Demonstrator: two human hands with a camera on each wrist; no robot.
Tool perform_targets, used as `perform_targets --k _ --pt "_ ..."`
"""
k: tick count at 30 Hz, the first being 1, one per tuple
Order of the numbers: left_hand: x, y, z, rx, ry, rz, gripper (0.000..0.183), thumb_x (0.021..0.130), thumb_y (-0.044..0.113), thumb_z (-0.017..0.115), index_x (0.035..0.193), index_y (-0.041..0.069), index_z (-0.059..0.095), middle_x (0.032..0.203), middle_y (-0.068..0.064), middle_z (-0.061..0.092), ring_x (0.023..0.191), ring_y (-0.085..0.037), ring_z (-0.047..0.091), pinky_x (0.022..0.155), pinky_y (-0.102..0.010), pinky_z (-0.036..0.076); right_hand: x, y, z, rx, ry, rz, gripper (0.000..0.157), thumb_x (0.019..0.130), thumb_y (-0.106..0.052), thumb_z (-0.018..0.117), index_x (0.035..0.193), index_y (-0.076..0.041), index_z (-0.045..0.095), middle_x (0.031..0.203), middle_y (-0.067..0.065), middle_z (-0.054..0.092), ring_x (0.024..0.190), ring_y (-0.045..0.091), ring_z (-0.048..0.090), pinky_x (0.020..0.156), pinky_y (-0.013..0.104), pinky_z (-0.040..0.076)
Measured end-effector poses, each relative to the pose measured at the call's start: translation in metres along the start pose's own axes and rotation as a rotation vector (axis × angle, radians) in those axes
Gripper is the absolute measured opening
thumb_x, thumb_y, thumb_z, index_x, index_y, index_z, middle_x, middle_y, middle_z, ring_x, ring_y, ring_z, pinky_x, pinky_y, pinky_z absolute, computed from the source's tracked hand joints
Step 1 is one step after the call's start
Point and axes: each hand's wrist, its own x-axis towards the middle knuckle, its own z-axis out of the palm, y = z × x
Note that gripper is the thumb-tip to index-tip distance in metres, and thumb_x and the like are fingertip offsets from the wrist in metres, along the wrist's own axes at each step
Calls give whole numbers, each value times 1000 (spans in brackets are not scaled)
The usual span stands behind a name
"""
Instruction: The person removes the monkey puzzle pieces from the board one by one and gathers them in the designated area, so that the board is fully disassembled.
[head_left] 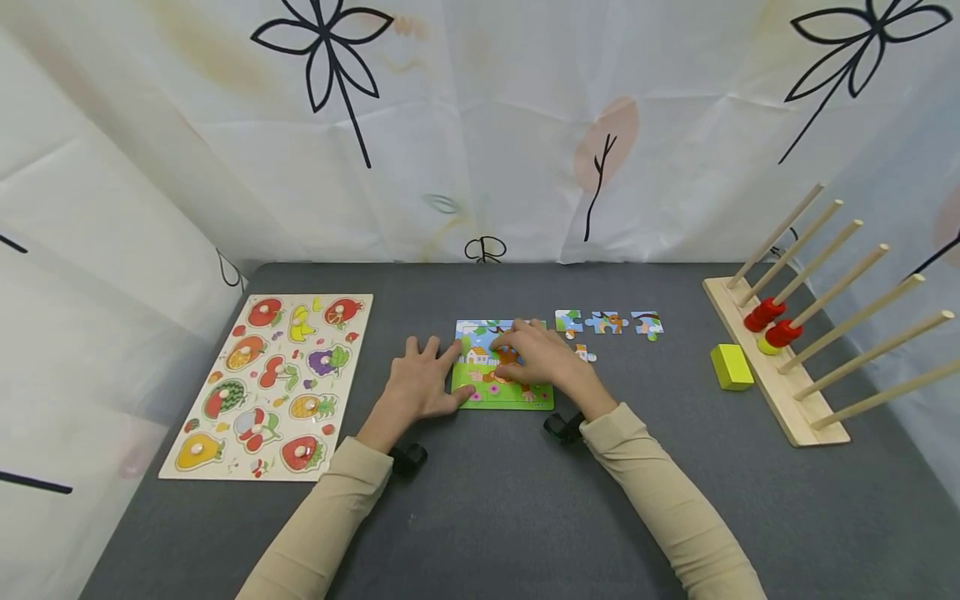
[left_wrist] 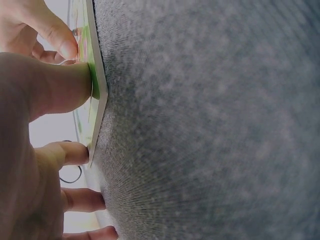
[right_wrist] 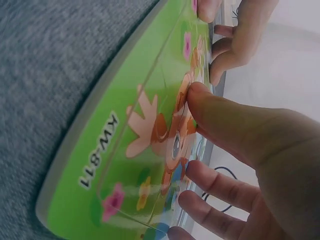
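Observation:
A small picture puzzle board (head_left: 472,400) with a green border and a cartoon animal lies at the middle of the table. My left hand (head_left: 423,379) is spread at its left side, thumb and index finger touching the edge; the left wrist view shows the other fingertips on the grey cloth. Over the picture, my right hand (head_left: 543,354) rests its thumb and fingertips on the puzzle surface. No separate piece shows between those fingers (right_wrist: 220,185). Loose jigsaw pieces (head_left: 606,322) lie behind and right of the board, one (head_left: 585,353) partly hidden by the right hand.
At left lies a wooden fruit peg board (head_left: 352,333). On the right stands a wooden rack (head_left: 813,421) of slanting rods with red and yellow-green rings (head_left: 783,333). Beside it is a yellow block (head_left: 731,367). A white printed curtain (head_left: 480,125) hangs behind the table.

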Motion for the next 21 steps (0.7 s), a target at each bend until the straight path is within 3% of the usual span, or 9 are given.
perform_targets --k 13,21 --pt "-1 1 1 -2 11 4 78 94 65 55 158 24 39 148 -17 49 124 -44 47 76 -52 58 3 -6 1 20 -18 34 38 94 -33 75 127 -14 67 113 8 60 96 24 48 88 47 43" --pt "-1 0 1 -6 18 2 77 95 64 55 159 24 39 148 -17 49 123 -43 47 75 -52 58 2 -7 1 116 -33 26 42 96 -23 73 133 -9 63 118 14 59 97 24 55 85 40 51"
